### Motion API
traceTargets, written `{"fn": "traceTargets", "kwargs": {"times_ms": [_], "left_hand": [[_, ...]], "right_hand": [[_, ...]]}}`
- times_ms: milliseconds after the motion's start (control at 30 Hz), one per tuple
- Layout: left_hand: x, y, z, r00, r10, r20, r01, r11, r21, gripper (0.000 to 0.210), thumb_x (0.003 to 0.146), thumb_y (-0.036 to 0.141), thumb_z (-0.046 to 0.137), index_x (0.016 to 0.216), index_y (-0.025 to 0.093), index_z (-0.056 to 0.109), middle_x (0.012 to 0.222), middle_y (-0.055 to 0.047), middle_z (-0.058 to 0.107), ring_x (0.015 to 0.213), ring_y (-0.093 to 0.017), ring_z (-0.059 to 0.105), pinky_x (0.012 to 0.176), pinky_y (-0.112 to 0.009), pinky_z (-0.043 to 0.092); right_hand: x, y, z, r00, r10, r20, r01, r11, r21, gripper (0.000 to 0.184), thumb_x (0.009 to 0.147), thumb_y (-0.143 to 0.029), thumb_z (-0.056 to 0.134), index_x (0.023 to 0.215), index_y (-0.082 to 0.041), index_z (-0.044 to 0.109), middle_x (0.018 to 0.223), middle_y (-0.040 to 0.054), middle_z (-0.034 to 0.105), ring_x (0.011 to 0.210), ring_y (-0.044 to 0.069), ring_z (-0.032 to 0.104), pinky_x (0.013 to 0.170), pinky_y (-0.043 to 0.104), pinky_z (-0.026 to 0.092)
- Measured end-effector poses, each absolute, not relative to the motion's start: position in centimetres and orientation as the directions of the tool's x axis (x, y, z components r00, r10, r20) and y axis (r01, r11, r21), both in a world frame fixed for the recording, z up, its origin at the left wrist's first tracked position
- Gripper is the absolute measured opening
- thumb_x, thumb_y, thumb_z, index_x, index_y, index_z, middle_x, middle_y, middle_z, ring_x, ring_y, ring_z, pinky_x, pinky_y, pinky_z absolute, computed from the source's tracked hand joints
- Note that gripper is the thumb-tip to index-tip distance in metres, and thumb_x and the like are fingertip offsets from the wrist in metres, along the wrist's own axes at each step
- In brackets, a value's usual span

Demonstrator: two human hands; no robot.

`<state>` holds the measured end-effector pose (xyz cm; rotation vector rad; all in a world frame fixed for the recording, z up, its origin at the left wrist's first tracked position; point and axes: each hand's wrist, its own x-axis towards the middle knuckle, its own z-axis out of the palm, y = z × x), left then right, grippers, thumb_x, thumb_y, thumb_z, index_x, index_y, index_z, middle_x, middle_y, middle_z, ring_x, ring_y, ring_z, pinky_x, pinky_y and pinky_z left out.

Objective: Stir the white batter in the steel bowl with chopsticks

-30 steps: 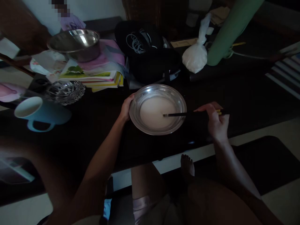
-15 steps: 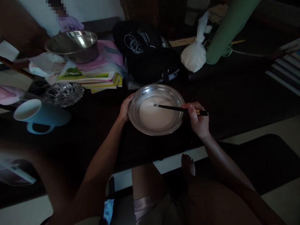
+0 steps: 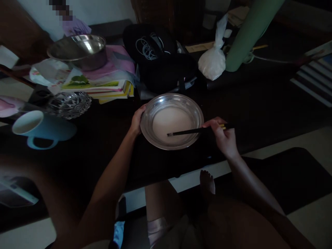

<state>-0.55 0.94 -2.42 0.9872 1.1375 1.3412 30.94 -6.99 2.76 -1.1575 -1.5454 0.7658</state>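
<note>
A shiny metal bowl (image 3: 172,98) stands on the dark table, with a whitish liquid (image 3: 169,119) in its bottom. My left hand (image 3: 137,119) grips the bowl's left rim, its thumb on the edge and the other fingers hidden beneath. Black chopsticks (image 3: 188,131) with yellow bands are pinched in my right hand (image 3: 221,135), just right of the bowl. Their wet, whitish tips point left, over the near part of the liquid. Whether the tips dip into it, I cannot tell.
A blue mug (image 3: 52,128) and a cut-glass bowl (image 3: 70,103) are on the left. Behind them, another metal basin (image 3: 90,62) rests on stacked books (image 3: 111,88). A black bag (image 3: 166,69), a tied bag of white powder (image 3: 212,65) and a green cylinder (image 3: 249,38) stand at the back.
My right hand has moved slightly down and toward me, and the chopstick tips have swung from the middle of the liquid to its near side. My left hand stays on the bowl's rim.
</note>
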Motion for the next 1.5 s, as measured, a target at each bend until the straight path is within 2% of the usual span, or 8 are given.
{"fn": "traceTargets", "kwargs": {"times_ms": [233,467,567,733,900,1067,1267,1500], "left_hand": [[-0.4,0.7,-2.2,-0.096,0.994,-0.046,-0.214,0.025,0.976,0.029,0.082,0.042,0.057,0.097,0.022,0.072,0.1,-0.005,0.075,0.111,-0.027,0.065,0.096,-0.038,0.052],[-0.3,0.8,-2.3,-0.081,0.996,-0.04,-0.222,0.021,0.975,0.033,0.079,0.045,0.059,0.098,0.02,0.07,0.101,-0.005,0.074,0.112,-0.028,0.065,0.098,-0.039,0.05],[-0.4,0.9,-2.4,-0.075,0.997,-0.024,-0.211,0.008,0.977,0.033,0.078,0.046,0.06,0.096,0.02,0.07,0.1,-0.006,0.074,0.114,-0.028,0.064,0.099,-0.039,0.049],[-0.5,0.9,-2.4,-0.083,0.995,-0.052,-0.222,0.032,0.975,0.031,0.077,0.045,0.061,0.094,0.021,0.069,0.098,-0.006,0.074,0.113,-0.029,0.064,0.096,-0.04,0.051],[-0.6,0.8,-2.4,-0.085,0.996,-0.025,-0.2,0.008,0.98,0.032,0.079,0.047,0.06,0.095,0.021,0.07,0.099,-0.005,0.075,0.113,-0.028,0.064,0.097,-0.038,0.05],[-0.5,0.8,-2.3,-0.092,0.995,-0.046,-0.212,0.025,0.977,0.032,0.081,0.046,0.06,0.097,0.022,0.072,0.098,-0.004,0.075,0.108,-0.027,0.067,0.095,-0.038,0.051],[-0.4,0.8,-2.4,-0.086,0.995,-0.046,-0.229,0.025,0.973,0.032,0.083,0.042,0.058,0.101,0.021,0.072,0.1,-0.005,0.075,0.108,-0.027,0.067,0.095,-0.039,0.052],[-0.2,0.7,-2.0,-0.096,0.994,-0.044,-0.227,0.022,0.974,0.031,0.08,0.041,0.059,0.097,0.019,0.072,0.103,-0.006,0.076,0.111,-0.028,0.066,0.099,-0.039,0.051]], "right_hand": [[28.9,-5.9,1.6,-0.069,0.902,0.425,0.361,0.42,-0.832,0.029,0.097,-0.043,0.049,0.087,-0.026,0.07,0.086,0.0026,0.073,0.087,0.021,0.067,0.083,0.041,0.048],[31.8,-5.7,3.0,0.114,0.861,0.496,0.528,0.37,-0.764,0.033,0.098,-0.041,0.047,0.081,-0.025,0.07,0.079,0.0023,0.07,0.079,0.019,0.064,0.076,0.039,0.046],[33.1,-6.3,4.1,0.171,0.855,0.49,0.482,0.361,-0.798,0.036,0.098,-0.039,0.048,0.073,-0.025,0.069,0.073,0.002,0.069,0.071,0.018,0.063,0.069,0.037,0.046],[32.8,-7.3,5.1,0.092,0.929,0.359,0.389,0.298,-0.872,0.037,0.096,-0.041,0.05,0.069,-0.025,0.069,0.069,0.0015,0.069,0.065,0.018,0.064,0.061,0.034,0.047],[30.3,-7.4,3.3,-0.004,0.93,0.368,0.32,0.35,-0.88,0.036,0.097,-0.045,0.049,0.076,-0.025,0.07,0.073,0.0015,0.07,0.072,0.018,0.066,0.069,0.034,0.051],[28.3,-6.6,1.6,-0.059,0.904,0.424,0.35,0.416,-0.839,0.032,0.098,-0.045,0.047,0.084,-0.026,0.07,0.085,0.0025,0.074,0.084,0.02,0.068,0.081,0.04,0.049],[30.0,-5.3,1.9,0.055,0.866,0.496,0.485,0.411,-0.772,0.032,0.098,-0.043,0.047,0.083,-0.026,0.07,0.083,0.0024,0.073,0.083,0.02,0.067,0.081,0.04,0.046],[33.2,-6.4,3.4,0.15,0.879,0.453,0.44,0.351,-0.826,0.037,0.097,-0.042,0.048,0.074,-0.023,0.07,0.073,0.0021,0.07,0.07,0.018,0.064,0.068,0.034,0.046]]}}
